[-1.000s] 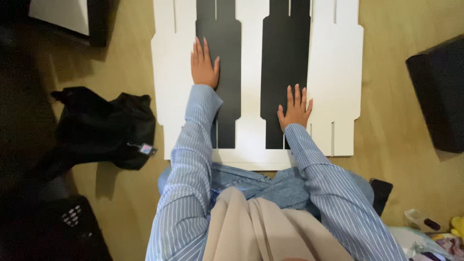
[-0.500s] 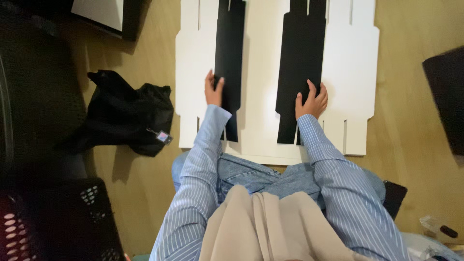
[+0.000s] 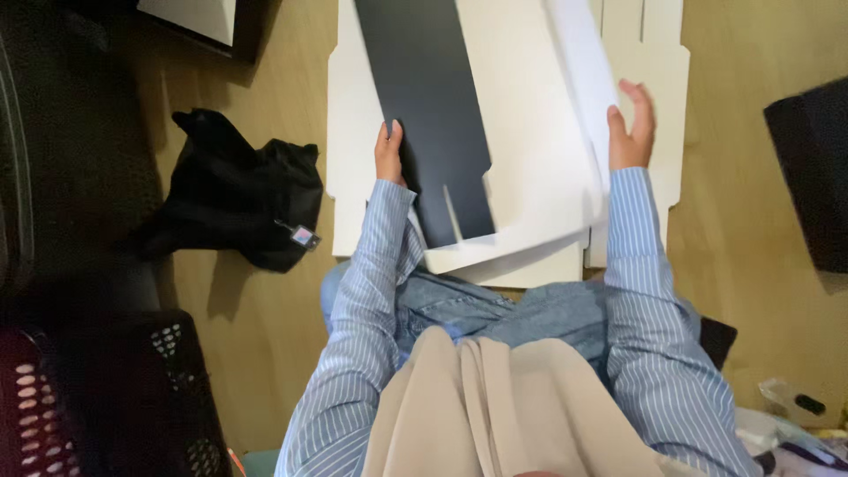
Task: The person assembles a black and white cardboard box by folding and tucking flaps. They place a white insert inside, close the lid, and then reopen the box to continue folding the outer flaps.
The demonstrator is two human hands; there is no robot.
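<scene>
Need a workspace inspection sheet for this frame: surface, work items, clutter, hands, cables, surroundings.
Surface: wooden floor, light brown.
Work items: white die-cut cardboard sheet with a black panel, near edge lifted off a second white sheet lying flat.
Clutter: black bag with a small tag, left of the sheets.
Hands: left hand grips the sheet at the black panel's edge; right hand holds its right edge.
Cables: nothing seen.
Surroundings: black perforated basket lower left; black box at right.

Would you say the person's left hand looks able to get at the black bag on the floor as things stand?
Probably yes: the black bag lies just beside the left hand, with bare floor between, though that hand grips the lifted cardboard sheet.
</scene>
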